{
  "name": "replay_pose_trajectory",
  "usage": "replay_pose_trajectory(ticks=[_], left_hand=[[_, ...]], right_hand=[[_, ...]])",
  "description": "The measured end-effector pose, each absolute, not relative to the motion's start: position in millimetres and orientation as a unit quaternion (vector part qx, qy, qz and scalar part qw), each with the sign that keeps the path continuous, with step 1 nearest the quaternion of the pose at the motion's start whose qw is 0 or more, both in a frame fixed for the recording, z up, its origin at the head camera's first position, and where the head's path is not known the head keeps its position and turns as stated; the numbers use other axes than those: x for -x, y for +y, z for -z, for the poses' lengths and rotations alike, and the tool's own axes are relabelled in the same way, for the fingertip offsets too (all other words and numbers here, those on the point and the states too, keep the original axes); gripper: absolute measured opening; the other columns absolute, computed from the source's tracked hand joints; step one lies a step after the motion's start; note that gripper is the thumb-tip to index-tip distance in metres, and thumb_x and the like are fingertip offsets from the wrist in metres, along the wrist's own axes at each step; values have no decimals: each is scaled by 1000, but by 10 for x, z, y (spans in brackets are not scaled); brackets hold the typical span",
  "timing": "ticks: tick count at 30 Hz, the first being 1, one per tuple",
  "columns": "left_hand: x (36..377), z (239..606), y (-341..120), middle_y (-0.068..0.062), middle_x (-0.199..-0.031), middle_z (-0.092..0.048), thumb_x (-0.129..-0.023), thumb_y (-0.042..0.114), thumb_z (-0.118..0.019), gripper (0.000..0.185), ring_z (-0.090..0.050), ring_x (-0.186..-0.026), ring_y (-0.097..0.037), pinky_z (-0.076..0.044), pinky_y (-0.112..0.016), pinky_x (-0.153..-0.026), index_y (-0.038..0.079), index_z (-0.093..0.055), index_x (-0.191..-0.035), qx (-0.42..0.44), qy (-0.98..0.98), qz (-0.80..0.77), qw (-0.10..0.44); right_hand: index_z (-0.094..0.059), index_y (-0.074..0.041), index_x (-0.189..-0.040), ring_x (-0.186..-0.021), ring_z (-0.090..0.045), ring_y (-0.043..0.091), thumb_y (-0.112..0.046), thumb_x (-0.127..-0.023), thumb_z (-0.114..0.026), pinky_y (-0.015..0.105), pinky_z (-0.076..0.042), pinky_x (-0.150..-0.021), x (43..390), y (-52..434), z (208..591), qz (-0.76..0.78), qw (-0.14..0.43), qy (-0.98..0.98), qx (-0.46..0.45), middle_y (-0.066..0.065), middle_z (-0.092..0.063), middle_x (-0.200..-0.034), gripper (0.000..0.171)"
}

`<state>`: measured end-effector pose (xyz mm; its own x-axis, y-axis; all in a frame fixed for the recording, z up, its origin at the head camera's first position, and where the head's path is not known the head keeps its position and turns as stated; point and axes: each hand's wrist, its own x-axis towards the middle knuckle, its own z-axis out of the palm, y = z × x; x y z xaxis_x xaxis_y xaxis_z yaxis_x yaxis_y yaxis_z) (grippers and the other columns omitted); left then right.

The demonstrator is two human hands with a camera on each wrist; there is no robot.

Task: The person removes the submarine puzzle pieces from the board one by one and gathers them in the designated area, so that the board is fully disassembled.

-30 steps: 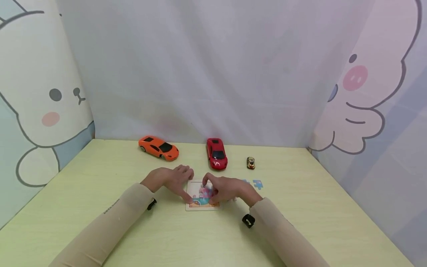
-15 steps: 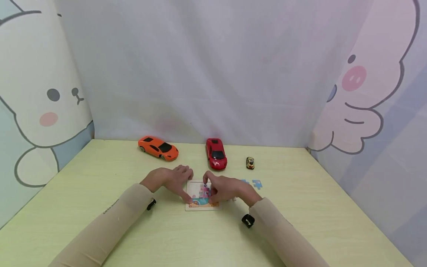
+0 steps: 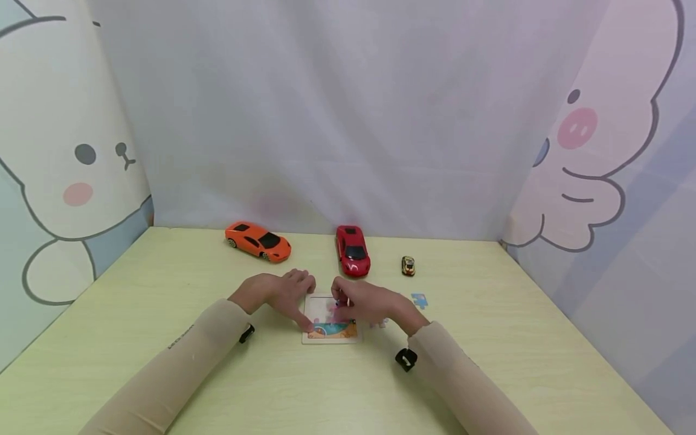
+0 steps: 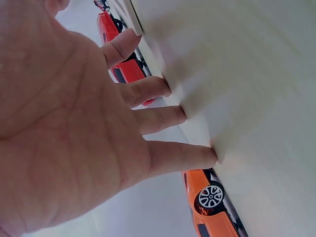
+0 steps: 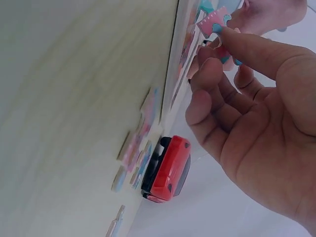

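The puzzle board (image 3: 331, 341) lies on the table, a blue and orange picture filling its near rows. My left hand (image 3: 283, 296) is spread at its left side. The thumb rests on the board's near left part, and in the left wrist view the straight fingertips (image 4: 210, 154) touch down beyond it. Over the board's right half, my right hand (image 3: 365, 302) pinches a pink and turquoise puzzle piece (image 5: 212, 22) between thumb and curled fingers. From the head view this hand covers much of the board's right side.
Loose puzzle pieces (image 3: 420, 300) lie right of the board, with more (image 5: 134, 148) in the right wrist view. Behind stand an orange toy car (image 3: 258, 241), a red toy car (image 3: 353, 251) and a small gold toy car (image 3: 408, 266). A curtain (image 3: 326, 121) closes the back.
The right hand's thumb and fingers have shifted up from the board's near rows with the piece, uncovering the near right corner. My left hand has stayed in place.
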<state>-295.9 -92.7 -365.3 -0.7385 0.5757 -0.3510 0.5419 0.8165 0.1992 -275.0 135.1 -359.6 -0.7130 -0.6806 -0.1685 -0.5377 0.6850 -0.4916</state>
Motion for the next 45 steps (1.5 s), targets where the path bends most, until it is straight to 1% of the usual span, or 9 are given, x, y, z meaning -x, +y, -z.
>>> replay_pose_trajectory(ticks=[7, 14, 17, 23, 30, 35, 39, 42, 45], left_hand=[[2961, 3660, -933, -4, -110, -41, -78, 64, -74, 70, -39, -113, -25, -40, -46, -91, 16, -41, -116, -300, 932, -42, 200], [2964, 3668, -924, -4, -110, -41, -78, 65, -74, 70, -39, -112, -25, -40, -46, -91, 16, -41, -117, -300, 932, -38, 200], [2964, 3669, -929, -4, -110, -41, -77, 66, -74, 71, -39, -112, -25, -41, -46, -90, 16, -41, -116, -301, 932, -37, 200], [2957, 3664, -926, -4, -109, -41, -77, 68, -73, 71, -39, -112, -24, -41, -44, -88, 16, -41, -114, -304, 930, -41, 203], [2960, 3693, -914, -1, -109, -41, -75, 71, -73, 72, -39, -112, -21, -40, -41, -88, 20, -41, -114, -291, 936, -25, 195], [2943, 3654, -908, -3, -110, -41, -77, 67, -74, 70, -39, -113, -23, -40, -43, -90, 18, -41, -115, -295, 934, -31, 200], [2921, 3634, -907, -3, -110, -40, -79, 64, -74, 70, -39, -112, -24, -40, -44, -90, 15, -41, -116, -303, 931, -34, 203], [2907, 3625, -909, -3, -110, -41, -80, 63, -73, 69, -39, -112, -23, -40, -43, -89, 15, -41, -117, -307, 930, -30, 202], [2903, 3618, -910, -3, -110, -41, -79, 64, -73, 70, -39, -112, -23, -40, -43, -89, 14, -42, -117, -308, 930, -28, 199]], right_hand=[[-51, -15, -101, -76, -52, 10, -18, -99, -66, 24, -44, -67, 2745, 1378, 3547, 196, 156, 899, 359, -2, -55, -86, 15], [-53, -17, -99, -71, -51, 8, -20, -97, -68, 23, -43, -64, 2740, 1436, 3492, 208, 153, 890, 376, -4, -55, -81, 15], [-54, -18, -97, -70, -51, 8, -21, -97, -69, 24, -44, -64, 2744, 1467, 3471, 213, 160, 890, 369, -5, -55, -80, 15], [-56, -17, -96, -74, -54, 10, -20, -95, -70, 26, -45, -67, 2759, 1506, 3445, 223, 185, 889, 355, -3, -58, -82, 15], [-56, -17, -94, -74, -53, 9, -19, -95, -70, 26, -44, -67, 2764, 1571, 3396, 201, 203, 892, 350, -4, -56, -81, 14], [-57, -17, -94, -71, -53, 9, -20, -96, -70, 26, -44, -67, 2767, 1650, 3346, 194, 214, 897, 336, -5, -57, -80, 13], [-56, -14, -94, -70, -57, 14, -19, -96, -69, 29, -47, -69, 2766, 1723, 3309, 201, 225, 893, 333, -1, -58, -81, 13], [-56, -11, -93, -70, -59, 18, -17, -97, -68, 30, -48, -68, 2768, 1776, 3290, 208, 235, 889, 335, 5, -60, -83, 14], [-56, -11, -91, -69, -59, 19, -16, -98, -67, 30, -47, -67, 2775, 1820, 3280, 209, 243, 886, 334, 11, -63, -85, 14]])
